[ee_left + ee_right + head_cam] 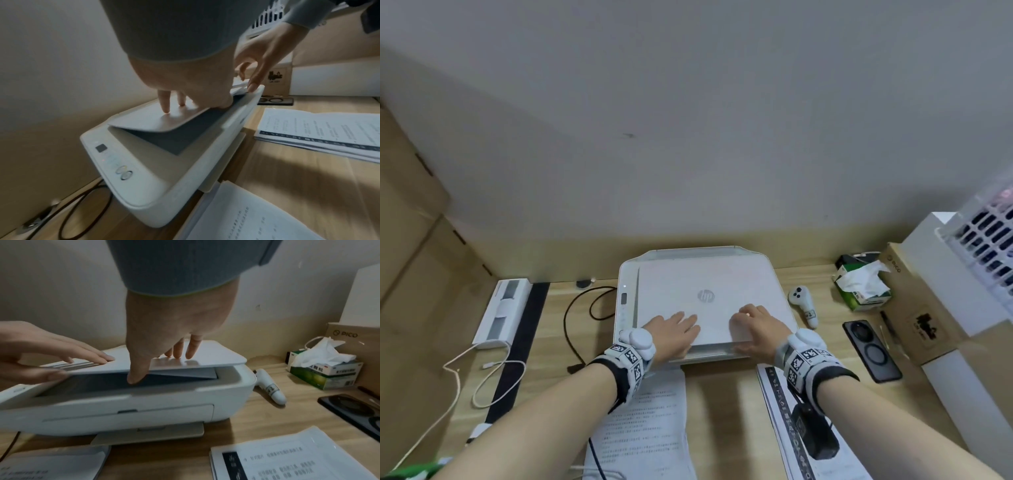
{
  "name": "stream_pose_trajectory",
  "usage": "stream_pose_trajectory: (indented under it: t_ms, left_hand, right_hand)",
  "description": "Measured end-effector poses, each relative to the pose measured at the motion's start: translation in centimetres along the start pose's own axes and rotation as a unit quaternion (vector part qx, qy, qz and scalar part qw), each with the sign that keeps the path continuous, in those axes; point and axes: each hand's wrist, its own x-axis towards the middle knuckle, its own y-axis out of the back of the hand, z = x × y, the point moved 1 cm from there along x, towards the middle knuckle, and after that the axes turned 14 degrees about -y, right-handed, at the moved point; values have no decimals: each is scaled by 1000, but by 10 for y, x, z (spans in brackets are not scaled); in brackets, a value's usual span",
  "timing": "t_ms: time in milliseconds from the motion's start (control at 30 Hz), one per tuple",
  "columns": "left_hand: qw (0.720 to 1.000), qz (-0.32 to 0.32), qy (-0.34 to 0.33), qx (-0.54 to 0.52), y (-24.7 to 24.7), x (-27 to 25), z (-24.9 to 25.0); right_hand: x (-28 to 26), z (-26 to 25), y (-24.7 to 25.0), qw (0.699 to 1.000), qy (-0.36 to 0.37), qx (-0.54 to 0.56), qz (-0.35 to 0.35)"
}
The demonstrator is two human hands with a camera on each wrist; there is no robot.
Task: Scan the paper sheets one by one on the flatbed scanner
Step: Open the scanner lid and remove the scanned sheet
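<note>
A white flatbed scanner (pixel 626 308) stands mid-desk with its lid (pixel 705 281) lifted a little at the front. My left hand (pixel 674 332) and right hand (pixel 756 329) each hold the lid's front edge, fingers on top and thumb beneath. In the right wrist view a paper sheet (pixel 189 374) lies on the dark glass (pixel 98 384) under the lid (pixel 216 356). The left wrist view shows the gap over the glass (pixel 185 134). One stack of printed sheets (pixel 647 421) lies in front left of the scanner, another stack (pixel 780 411) in front right.
Right of the scanner lie a white controller (pixel 804 305), a tissue box (pixel 863 287), a black phone (pixel 871 353) and cardboard boxes (pixel 914 308). To the left are a black cable (pixel 582 318), a white cable (pixel 482 370) and a long white box (pixel 500 311). The wall stands close behind.
</note>
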Motion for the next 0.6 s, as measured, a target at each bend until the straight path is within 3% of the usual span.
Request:
stream_pose_trajectory:
  t_ms: [167,300,367,467,600]
  left_hand:
    - [991,128,-34,22,51,-24,-40]
    - [965,243,78,-59,88,-32,-65]
    - [924,313,163,-144,99,-31,-78]
    - [839,394,274,-257,114,-31,-96]
    - [747,437,336,-371,124,-20,-125]
  right_hand:
    - [6,-9,67,999,-28,-2,35]
    - [18,-20,115,989,-60,-15,138]
    - [28,-27,130,979,-53,1,197]
    - [45,-29,142,961,-13,66,269]
    - [77,-32,153,949,4,89,301]
